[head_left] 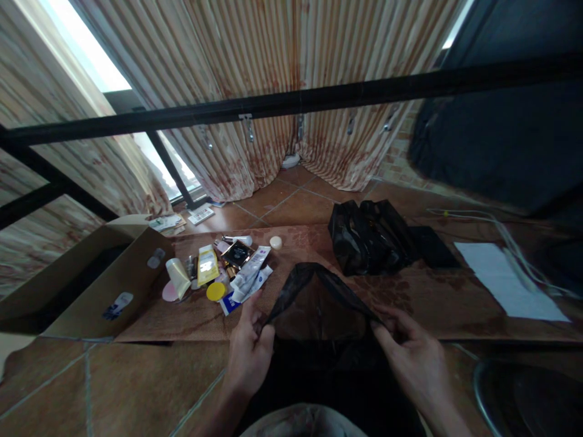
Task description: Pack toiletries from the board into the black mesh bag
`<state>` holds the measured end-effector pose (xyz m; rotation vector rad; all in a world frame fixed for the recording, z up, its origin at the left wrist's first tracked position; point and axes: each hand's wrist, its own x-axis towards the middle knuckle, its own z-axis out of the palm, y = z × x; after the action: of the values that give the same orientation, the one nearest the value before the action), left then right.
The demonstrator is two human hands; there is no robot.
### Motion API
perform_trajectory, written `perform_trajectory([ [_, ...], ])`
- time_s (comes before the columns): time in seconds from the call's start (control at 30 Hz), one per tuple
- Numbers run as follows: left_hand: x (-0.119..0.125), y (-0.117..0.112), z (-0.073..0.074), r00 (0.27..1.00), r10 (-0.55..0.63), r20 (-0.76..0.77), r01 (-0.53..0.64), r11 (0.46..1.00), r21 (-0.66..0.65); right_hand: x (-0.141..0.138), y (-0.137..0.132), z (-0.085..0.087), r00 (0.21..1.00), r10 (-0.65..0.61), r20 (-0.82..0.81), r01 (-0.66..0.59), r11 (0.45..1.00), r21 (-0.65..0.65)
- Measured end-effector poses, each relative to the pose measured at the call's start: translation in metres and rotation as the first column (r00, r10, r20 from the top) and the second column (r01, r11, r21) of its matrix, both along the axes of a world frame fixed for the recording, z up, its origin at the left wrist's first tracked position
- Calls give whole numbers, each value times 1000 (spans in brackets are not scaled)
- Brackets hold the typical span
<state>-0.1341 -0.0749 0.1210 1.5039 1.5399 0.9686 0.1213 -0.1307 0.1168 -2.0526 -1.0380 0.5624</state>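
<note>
Over the near edge of the low table (pixel 437 315) is the dark see-through bag (pixel 319 315), its inside too dim to judge. The left hand (pixel 252 349) and right hand (pixel 412 349) pinch opposite sides of its rim between thumb and fingers, set apart so the mouth spreads; tubes (pixel 246 273) lie heaped just beyond the left, within easy reach.

My feed shows both hands (pixel 249 351) bare, forearms (pixel 223 403) bare too. Pale greyish top (pixel 303 423) at lower edge, faintly mottled; I can't make out the pattern.
</note>
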Motion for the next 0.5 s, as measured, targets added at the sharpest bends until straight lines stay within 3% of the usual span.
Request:
perform_trajectory([
  [0.13,9,-6,1,995,-97,-30,97,995,-18,-4,1,1,994,18,105,-15,999,-31],
  [0.23,22,-12,8,981,-193,12,194,981,-28,-14,0,-2,948,126,292,-146,988,49],
  [0.37,38,-15,17,966,-257,20,257,966,0,-34,-5,-1,840,186,510,-337,915,221],
  [0.5,45,-15,14,958,-282,-59,286,955,75,-50,-10,7,767,248,591,-466,849,248],
])
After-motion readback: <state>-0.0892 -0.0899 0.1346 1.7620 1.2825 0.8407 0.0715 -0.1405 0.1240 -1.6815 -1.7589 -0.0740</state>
